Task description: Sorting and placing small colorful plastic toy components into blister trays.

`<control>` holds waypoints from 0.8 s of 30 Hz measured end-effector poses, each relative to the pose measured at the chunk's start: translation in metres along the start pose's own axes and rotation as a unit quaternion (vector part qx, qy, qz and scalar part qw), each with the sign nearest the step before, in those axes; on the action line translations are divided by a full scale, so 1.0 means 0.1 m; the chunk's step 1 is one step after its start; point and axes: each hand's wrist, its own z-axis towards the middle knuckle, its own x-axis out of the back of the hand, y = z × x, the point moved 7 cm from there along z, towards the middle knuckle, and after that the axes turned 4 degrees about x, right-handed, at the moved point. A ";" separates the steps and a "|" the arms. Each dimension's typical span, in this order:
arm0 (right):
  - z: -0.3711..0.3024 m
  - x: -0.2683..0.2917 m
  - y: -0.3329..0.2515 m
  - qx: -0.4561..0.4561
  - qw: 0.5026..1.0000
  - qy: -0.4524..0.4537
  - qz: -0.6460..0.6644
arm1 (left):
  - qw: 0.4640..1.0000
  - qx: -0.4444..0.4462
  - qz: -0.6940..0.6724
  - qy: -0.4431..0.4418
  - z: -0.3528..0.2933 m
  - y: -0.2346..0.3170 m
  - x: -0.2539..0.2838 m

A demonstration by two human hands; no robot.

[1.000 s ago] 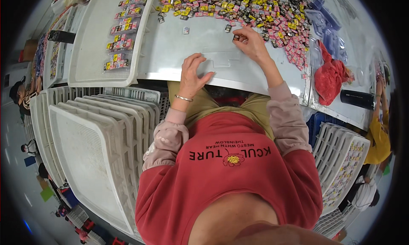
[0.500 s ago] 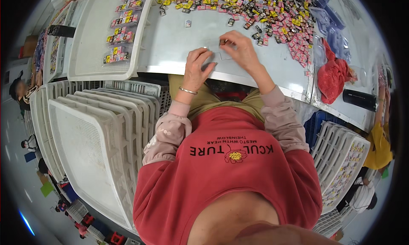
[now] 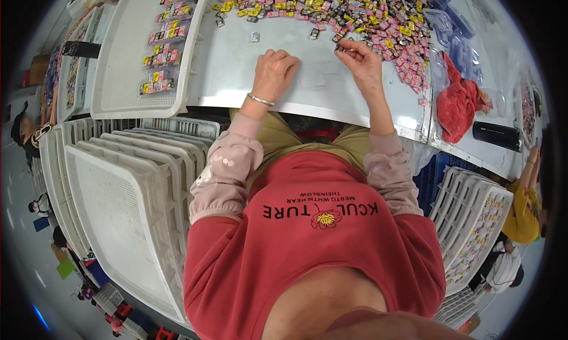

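Observation:
My right hand (image 3: 365, 67) is at the front edge of a big heap of small pink, yellow and black blocks (image 3: 378, 32). Thumb and forefinger pinch a small dark block (image 3: 339, 47). My left hand (image 3: 274, 75), a bracelet on its wrist, rests over the table with curled fingers; what they hold, if anything, is hidden. Between the hands lies a faint clear plastic tray (image 3: 312, 75), hard to make out on the pale tabletop. A single whitish block (image 3: 255, 36) sits apart beyond my left hand, and a dark one (image 3: 314, 34) lies farther right.
A white crate (image 3: 124, 74) on the left holds a row of filled clear packs (image 3: 163, 57). Stacked white crates (image 3: 112, 204) stand below left, more (image 3: 470, 233) below right. On the right are a red cloth (image 3: 455, 109), a black case (image 3: 497, 136) and clear plastic trays (image 3: 458, 44).
My hands have moved apart. The right one has gone right and toward the heap; the left has shifted slightly away from me, its fingers now more curled.

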 end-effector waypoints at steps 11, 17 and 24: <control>-0.13 -0.27 0.01 0.056 0.984 -0.085 -0.143 | 0.921 0.252 -0.285 -0.081 -0.38 0.12 -0.34; 0.00 -0.35 0.02 0.055 0.956 -0.175 -0.228 | 0.963 0.156 -0.217 0.025 -0.27 0.04 0.02; -0.01 -0.68 -0.15 0.140 0.937 -0.172 -0.268 | 0.992 0.065 -0.109 0.001 -0.22 -0.04 0.09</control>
